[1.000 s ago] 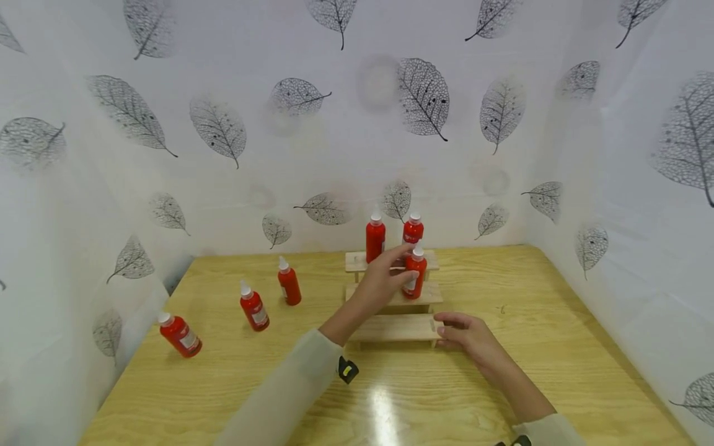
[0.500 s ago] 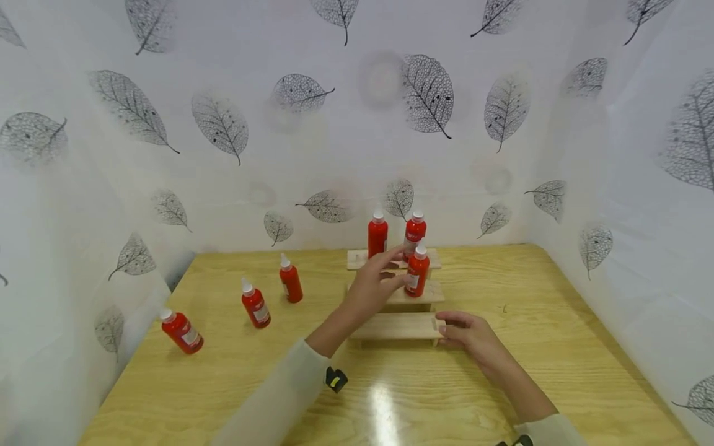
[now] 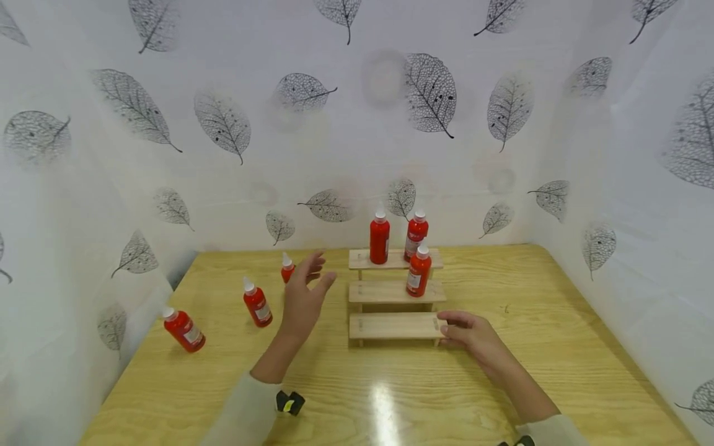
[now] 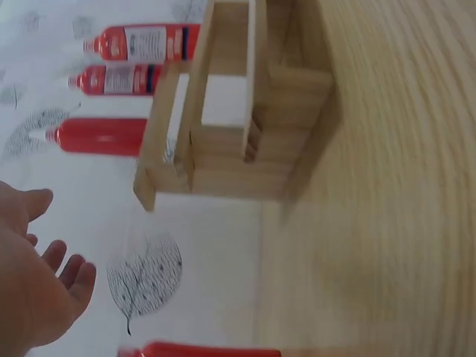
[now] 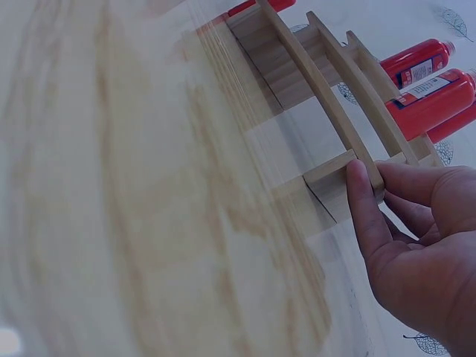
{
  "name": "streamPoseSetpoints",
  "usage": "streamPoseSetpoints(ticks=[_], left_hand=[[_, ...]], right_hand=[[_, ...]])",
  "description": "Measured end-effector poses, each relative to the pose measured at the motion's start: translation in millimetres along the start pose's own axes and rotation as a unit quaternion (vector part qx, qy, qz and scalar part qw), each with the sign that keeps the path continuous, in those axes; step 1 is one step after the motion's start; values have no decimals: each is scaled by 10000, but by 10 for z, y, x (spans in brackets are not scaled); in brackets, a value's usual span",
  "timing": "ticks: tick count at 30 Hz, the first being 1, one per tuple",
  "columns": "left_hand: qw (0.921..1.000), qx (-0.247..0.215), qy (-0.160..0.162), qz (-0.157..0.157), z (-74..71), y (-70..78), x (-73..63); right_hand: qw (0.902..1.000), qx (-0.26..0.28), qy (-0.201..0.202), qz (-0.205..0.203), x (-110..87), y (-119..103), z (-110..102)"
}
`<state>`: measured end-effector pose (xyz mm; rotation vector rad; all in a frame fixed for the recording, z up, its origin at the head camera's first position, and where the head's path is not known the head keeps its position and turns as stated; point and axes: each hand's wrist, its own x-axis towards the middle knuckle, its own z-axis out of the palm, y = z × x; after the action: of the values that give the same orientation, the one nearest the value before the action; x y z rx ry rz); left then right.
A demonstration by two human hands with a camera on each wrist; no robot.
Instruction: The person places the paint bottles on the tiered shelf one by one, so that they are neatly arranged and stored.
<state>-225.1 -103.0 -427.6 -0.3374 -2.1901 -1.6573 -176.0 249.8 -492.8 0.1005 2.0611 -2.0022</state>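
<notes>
A three-step wooden display stand [image 3: 393, 326] stands on the table. Two red squeeze bottles with white nozzle tips, the left one [image 3: 379, 241] and the right one [image 3: 414, 232], are upright on its top step. A third bottle [image 3: 419, 275] stands at the right of the middle step. My right hand [image 3: 474, 339] pinches the right end of the lowest step between thumb and fingers, as the right wrist view [image 5: 424, 245] shows. My left hand [image 3: 301, 303] holds nothing, its fingers spread, and partly covers a red bottle [image 3: 287, 271] on the table behind it.
Two more red bottles are on the table at the left: one [image 3: 258, 306] beside my left hand, another [image 3: 185, 331] farther out. White cloth [image 3: 346, 142] with a leaf print encloses the back and sides of the wooden table [image 3: 502, 297].
My left hand has let go of the bottle on the middle step and moved left, over to the bottles on the table. My right hand stays at the stand's lowest step.
</notes>
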Motion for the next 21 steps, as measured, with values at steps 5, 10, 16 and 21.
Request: streamPoseSetpoints(ticks=[5,10,16,21], left_hand=[[9975,214,662,-129,-190,-171,-32],[9925,341,1072,-472,-255,-281,-16],[9869,317,1357,-813,-225,-395,25],[9818,215,1516,-1127,-191,-488,65]], right_hand=[[10000,-36,7,28,-1,-5,1],[10000,-57,2,42,-8,-23,1],[10000,-73,-18,-14,-19,-49,-3],[10000,-40,25,4,-19,-50,3]])
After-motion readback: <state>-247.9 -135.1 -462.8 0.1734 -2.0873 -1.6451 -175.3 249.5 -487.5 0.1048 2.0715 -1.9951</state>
